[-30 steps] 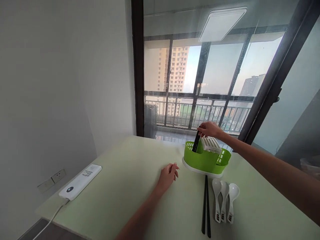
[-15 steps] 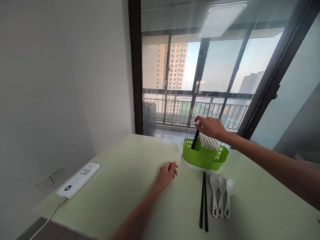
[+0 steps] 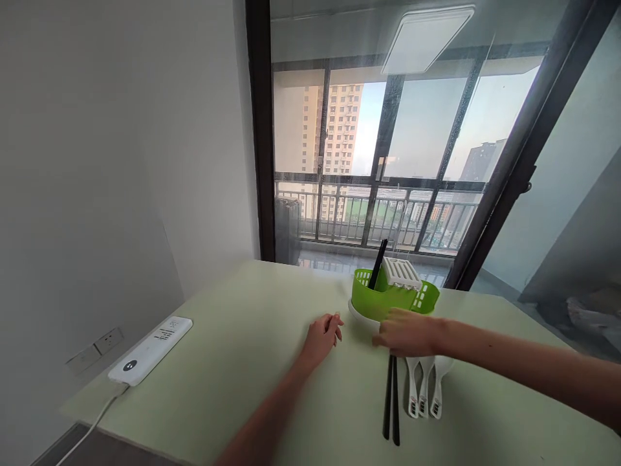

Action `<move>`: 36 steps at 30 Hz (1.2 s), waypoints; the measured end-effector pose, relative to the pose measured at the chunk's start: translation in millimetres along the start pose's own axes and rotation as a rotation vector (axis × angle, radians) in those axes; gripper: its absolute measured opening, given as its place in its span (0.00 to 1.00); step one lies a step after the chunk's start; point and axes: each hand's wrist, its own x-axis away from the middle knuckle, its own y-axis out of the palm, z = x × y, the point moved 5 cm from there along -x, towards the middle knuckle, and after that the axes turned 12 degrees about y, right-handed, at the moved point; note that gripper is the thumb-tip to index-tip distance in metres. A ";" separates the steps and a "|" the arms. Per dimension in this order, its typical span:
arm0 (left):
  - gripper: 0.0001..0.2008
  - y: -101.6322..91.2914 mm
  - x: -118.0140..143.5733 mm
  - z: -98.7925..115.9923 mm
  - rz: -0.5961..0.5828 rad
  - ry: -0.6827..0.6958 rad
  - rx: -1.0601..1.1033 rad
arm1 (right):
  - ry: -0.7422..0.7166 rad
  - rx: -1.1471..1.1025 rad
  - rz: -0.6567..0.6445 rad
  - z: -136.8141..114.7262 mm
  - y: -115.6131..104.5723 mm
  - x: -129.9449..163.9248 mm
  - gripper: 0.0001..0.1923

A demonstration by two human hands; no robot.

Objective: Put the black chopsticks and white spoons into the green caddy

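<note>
My left hand (image 3: 322,338) rests on the table, its fingers loosely curled with nothing in them. My right hand (image 3: 407,333) is over the top ends of a pair of black chopsticks (image 3: 392,401) lying on the table. It is smeared by motion, its fingertips point down, and whether it touches the chopsticks cannot be made out. To the right of these lie white spoons (image 3: 424,388), their bowls partly covered by the hand. Behind my right hand stands a green utensil holder (image 3: 366,301) with a white slotted rack (image 3: 402,273). Black chopsticks (image 3: 377,264) lean upright in its left compartment.
A white power strip (image 3: 151,349) with a cable lies at the left edge of the pale green table (image 3: 233,362). Beyond the table's far edge is a dark-framed glass window (image 3: 378,149). A wall socket (image 3: 109,340) sits low on the left wall.
My right hand has left the chopsticks in the holder and come down toward the pair on the table. My left hand has stayed in place. The view has shifted slightly.
</note>
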 end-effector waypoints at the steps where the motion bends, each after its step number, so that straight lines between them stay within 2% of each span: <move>1: 0.27 0.0 0.0 -0.2 0.001 0.004 -0.002 | -0.023 0.044 -0.011 -5.7 9.6 1.3 0.13; 6: 0.27 0.6 -0.5 -1.2 0.001 0.007 -0.013 | -0.118 0.188 0.009 -31.6 36.7 9.5 0.09; 16: 0.27 0.2 -0.6 2.9 -0.007 -0.001 -0.022 | -0.207 0.185 0.154 -56.8 49.9 9.8 0.06; 23: 0.27 0.2 -0.5 4.6 -0.009 0.008 -0.029 | -0.256 0.191 0.172 -74.6 34.6 2.3 0.07; 27: 0.26 0.1 -0.3 5.5 -0.010 0.006 -0.036 | -0.297 0.177 0.249 -82.7 21.6 0.9 0.07; 32: 0.26 1.1 -0.9 1.6 0.001 0.002 -0.021 | -0.322 0.159 0.332 -83.1 6.4 -0.4 0.07; 36: 0.25 1.9 -1.7 0.8 0.017 -0.032 0.034 | -0.297 0.171 0.397 -76.8 -14.1 -0.4 0.09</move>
